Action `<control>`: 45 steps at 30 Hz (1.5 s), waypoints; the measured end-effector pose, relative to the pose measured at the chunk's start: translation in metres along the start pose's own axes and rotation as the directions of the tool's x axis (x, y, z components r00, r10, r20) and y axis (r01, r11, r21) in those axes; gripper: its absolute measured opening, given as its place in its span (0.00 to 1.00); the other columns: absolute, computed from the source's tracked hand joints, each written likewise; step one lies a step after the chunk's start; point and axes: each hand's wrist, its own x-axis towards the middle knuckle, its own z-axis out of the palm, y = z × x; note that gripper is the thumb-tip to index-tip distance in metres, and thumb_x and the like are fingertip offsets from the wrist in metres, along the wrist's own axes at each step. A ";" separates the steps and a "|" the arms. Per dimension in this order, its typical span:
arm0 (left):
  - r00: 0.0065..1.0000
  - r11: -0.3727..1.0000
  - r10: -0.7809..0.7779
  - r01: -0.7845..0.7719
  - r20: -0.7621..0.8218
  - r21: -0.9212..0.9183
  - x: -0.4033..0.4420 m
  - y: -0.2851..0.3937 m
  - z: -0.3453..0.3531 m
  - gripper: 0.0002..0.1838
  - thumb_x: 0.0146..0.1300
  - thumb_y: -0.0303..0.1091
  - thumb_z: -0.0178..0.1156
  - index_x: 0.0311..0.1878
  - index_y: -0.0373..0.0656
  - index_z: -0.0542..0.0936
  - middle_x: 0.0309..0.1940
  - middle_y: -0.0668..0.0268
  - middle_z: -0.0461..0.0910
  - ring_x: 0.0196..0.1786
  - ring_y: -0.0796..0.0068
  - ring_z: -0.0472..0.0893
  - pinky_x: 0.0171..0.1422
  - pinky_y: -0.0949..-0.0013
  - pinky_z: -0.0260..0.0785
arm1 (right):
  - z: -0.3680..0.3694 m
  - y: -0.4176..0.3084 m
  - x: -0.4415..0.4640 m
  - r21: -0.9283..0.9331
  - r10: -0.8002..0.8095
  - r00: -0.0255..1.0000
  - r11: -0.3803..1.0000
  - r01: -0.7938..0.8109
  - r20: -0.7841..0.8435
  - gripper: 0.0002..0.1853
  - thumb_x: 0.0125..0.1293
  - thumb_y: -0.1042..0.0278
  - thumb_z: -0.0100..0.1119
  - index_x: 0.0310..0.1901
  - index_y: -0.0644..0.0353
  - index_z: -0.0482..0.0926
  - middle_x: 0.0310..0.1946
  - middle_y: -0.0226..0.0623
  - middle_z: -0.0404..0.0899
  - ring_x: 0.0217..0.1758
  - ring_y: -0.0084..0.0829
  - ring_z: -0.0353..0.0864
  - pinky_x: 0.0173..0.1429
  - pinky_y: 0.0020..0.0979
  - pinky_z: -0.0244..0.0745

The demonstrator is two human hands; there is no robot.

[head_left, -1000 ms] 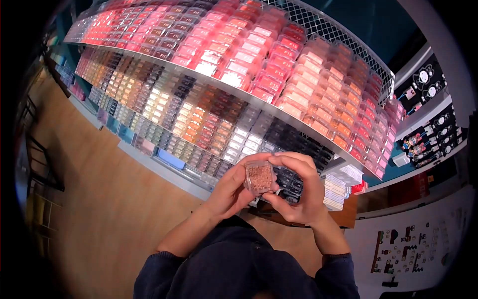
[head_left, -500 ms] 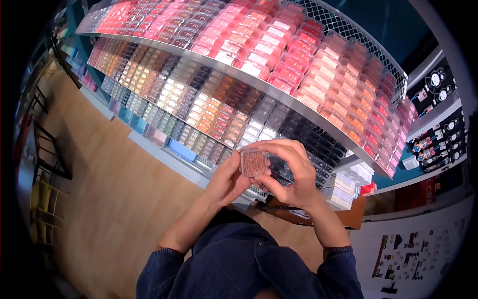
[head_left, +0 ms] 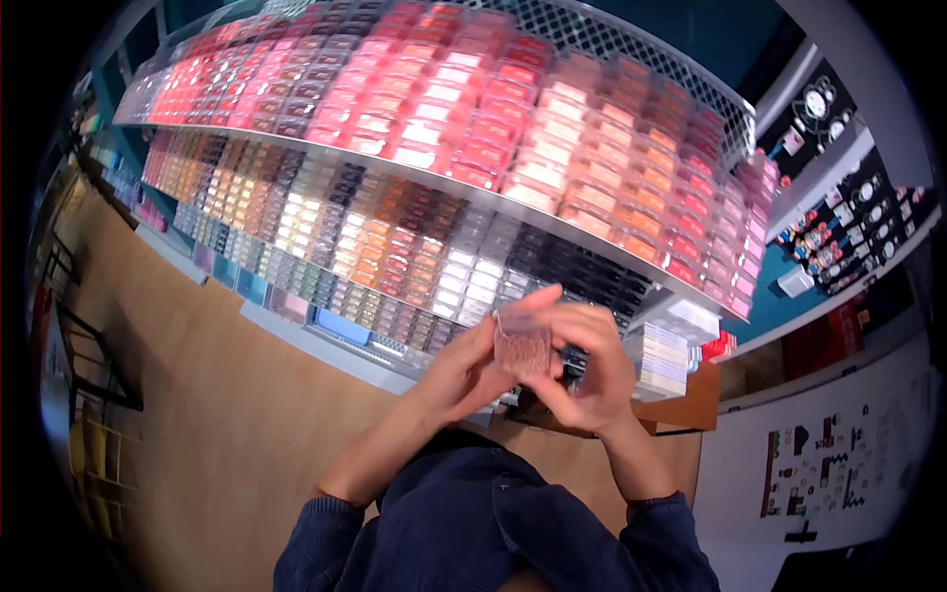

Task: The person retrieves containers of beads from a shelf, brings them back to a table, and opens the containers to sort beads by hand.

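Observation:
A small clear square plastic box full of tiny brownish-pink beads is held up between my two hands, in front of the lower shelves. My left hand grips its left side, with the fingers partly hidden behind it. My right hand closes on the right side, its thumb at the lower right corner and its fingers curled near the top edge. The box looks tilted, and light glints off its upper part.
A tiered display shelf carries rows of similar boxes in pink, red, orange, grey and black. Stacked white boxes stand on a wooden surface at right. A dark chair is at left on the wooden floor.
The view has shifted, so the shelves appear further left and lower. The bead box has tilted and sits slightly lower and further right in view, still between both hands.

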 end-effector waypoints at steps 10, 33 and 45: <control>0.974 0.967 -0.224 0.226 0.029 -0.122 0.033 -0.044 -0.006 0.37 0.76 0.59 0.35 0.76 0.40 0.52 0.60 0.57 0.74 0.59 0.63 0.77 0.65 0.62 0.68 | -0.035 0.008 -0.042 -0.109 0.223 0.965 0.965 -0.238 -0.136 0.30 0.46 0.77 0.73 0.54 0.65 0.76 0.50 0.43 0.79 0.53 0.39 0.77 0.59 0.37 0.70; 0.925 0.927 -0.374 0.374 0.067 0.020 0.060 -0.091 0.010 0.36 0.73 0.47 0.51 0.74 0.32 0.54 0.72 0.50 0.60 0.71 0.54 0.67 0.72 0.57 0.61 | -0.092 0.010 -0.116 0.534 0.606 0.722 0.753 -0.385 -0.334 0.26 0.69 0.66 0.61 0.62 0.74 0.70 0.55 0.46 0.78 0.58 0.32 0.78 0.64 0.34 0.71; 0.888 0.901 -0.434 0.429 -0.156 -0.066 0.066 -0.100 0.013 0.25 0.78 0.41 0.42 0.72 0.38 0.60 0.67 0.56 0.67 0.69 0.59 0.69 0.75 0.52 0.61 | -0.104 -0.004 -0.104 0.221 0.560 0.770 0.828 -0.515 -0.305 0.21 0.58 0.79 0.67 0.53 0.69 0.77 0.51 0.44 0.80 0.58 0.37 0.77 0.65 0.37 0.69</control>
